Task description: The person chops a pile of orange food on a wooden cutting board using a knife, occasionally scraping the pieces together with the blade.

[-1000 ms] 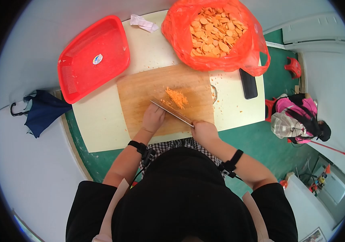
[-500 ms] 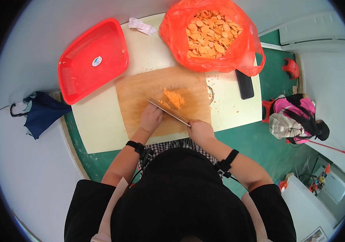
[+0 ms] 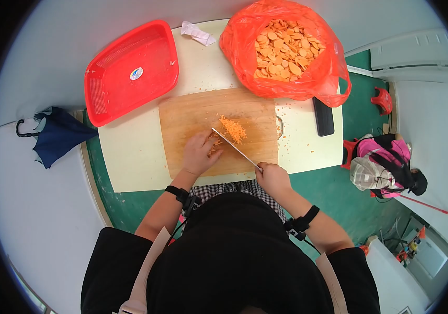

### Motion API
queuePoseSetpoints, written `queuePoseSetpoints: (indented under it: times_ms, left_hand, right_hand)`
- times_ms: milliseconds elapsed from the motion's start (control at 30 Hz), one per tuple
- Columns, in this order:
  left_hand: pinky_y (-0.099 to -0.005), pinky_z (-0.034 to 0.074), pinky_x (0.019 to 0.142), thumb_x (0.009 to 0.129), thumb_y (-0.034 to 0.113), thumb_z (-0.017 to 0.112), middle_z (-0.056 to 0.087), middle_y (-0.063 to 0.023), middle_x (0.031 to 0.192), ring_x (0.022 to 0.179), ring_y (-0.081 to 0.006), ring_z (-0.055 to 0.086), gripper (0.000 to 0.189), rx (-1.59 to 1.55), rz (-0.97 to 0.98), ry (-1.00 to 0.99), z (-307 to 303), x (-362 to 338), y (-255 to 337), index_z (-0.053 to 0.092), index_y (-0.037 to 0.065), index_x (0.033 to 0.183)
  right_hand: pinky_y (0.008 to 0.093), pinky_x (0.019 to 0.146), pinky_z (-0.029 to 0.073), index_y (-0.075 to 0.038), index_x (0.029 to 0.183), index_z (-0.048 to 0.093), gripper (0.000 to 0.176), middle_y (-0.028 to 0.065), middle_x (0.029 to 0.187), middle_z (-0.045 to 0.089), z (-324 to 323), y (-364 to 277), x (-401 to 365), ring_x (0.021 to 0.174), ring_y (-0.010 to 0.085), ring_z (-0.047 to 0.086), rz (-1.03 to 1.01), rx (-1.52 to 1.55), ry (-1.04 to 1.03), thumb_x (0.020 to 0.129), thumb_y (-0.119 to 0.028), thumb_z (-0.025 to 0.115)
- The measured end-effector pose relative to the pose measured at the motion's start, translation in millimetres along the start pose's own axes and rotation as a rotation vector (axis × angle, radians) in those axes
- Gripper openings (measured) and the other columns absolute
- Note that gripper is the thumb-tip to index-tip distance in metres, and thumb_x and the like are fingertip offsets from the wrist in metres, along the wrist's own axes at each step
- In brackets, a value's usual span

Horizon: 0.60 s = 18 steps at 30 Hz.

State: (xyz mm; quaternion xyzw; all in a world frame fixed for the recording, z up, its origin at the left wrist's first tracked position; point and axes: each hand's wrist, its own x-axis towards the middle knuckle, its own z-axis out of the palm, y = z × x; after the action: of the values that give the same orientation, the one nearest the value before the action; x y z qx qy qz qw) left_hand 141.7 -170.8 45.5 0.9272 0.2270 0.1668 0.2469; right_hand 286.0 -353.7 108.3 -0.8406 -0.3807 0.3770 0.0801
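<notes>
A wooden cutting board (image 3: 187, 118) lies on the pale table. My right hand (image 3: 273, 179) is wrapped round the handle of a knife (image 3: 238, 150), whose blade slants up and left across the board. Finely chopped orange pieces (image 3: 233, 129) form a small pile just beyond the blade. On the near side of the blade, my left hand (image 3: 199, 154) rests on the board with its fingers spread, beside a few orange bits. A red plastic bag (image 3: 239, 63) full of orange slices (image 3: 284, 52) stands behind the board.
A red basket (image 3: 153, 78) is at the back left, near crumpled paper (image 3: 198, 34). A black phone (image 3: 323, 116) lies on the table (image 3: 129, 152) at right. A dark umbrella (image 3: 63, 135) is at left. Another person (image 3: 386, 162) sits far right, near red stools.
My left hand has opened from its curled pose, fingers now spread along the blade. The knife slants more steeply, with my right hand slightly lower. The whole view has shifted a little.
</notes>
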Motion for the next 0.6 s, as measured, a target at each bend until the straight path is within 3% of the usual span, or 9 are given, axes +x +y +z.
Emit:
queuePoseSetpoints:
  times_ms: [167, 300, 467, 600]
  left_hand:
    - [-0.0366, 0.044, 0.078, 0.072, 0.012, 0.063, 0.059, -0.0069, 0.092, 0.089, -0.0256, 0.054, 0.02, 0.006, 0.112, -0.056, 12, -6, -10, 0.062, 0.006, 0.091]
    - [-0.0364, 0.044, 0.076, 0.071, 0.01, 0.063, 0.06, -0.0069, 0.09, 0.084, -0.0255, 0.055, 0.014, -0.016, 0.073, -0.073, 18, -5, -13, 0.063, 0.006, 0.084]
    - [-0.0354, 0.046, 0.07, 0.067, 0.008, 0.064, 0.06, -0.0087, 0.081, 0.077, -0.0257, 0.056, 0.011, -0.029, 0.055, 0.06, 23, -5, -12, 0.063, 0.004, 0.078]
    - [-0.0352, 0.046, 0.069, 0.065, 0.008, 0.065, 0.06, -0.0091, 0.081, 0.078, -0.0263, 0.056, 0.014, -0.03, 0.013, 0.004, 21, -6, -11, 0.063, 0.004, 0.078]
  right_hand:
    - [0.0428, 0.062, 0.049, -0.002, 0.076, 0.058, 0.023, 0.0195, 0.069, 0.06, -2, -1, 1, 0.067, 0.0345, 0.06, 0.023, -0.002, 0.006, 0.082, -0.023, 0.051]
    - [0.0433, 0.062, 0.049, -0.002, 0.077, 0.058, 0.022, 0.0195, 0.069, 0.06, -2, 0, 1, 0.066, 0.035, 0.06, 0.013, -0.009, 0.009, 0.082, -0.022, 0.051]
    - [0.0423, 0.059, 0.049, -0.004, 0.079, 0.06, 0.02, 0.0179, 0.067, 0.06, 5, 0, -2, 0.063, 0.0341, 0.059, -0.036, -0.058, 0.028, 0.082, -0.021, 0.05]
    - [0.0418, 0.059, 0.049, -0.004, 0.079, 0.059, 0.017, 0.0168, 0.068, 0.06, 10, -1, -2, 0.063, 0.0335, 0.059, -0.064, -0.079, 0.02, 0.08, -0.019, 0.051]
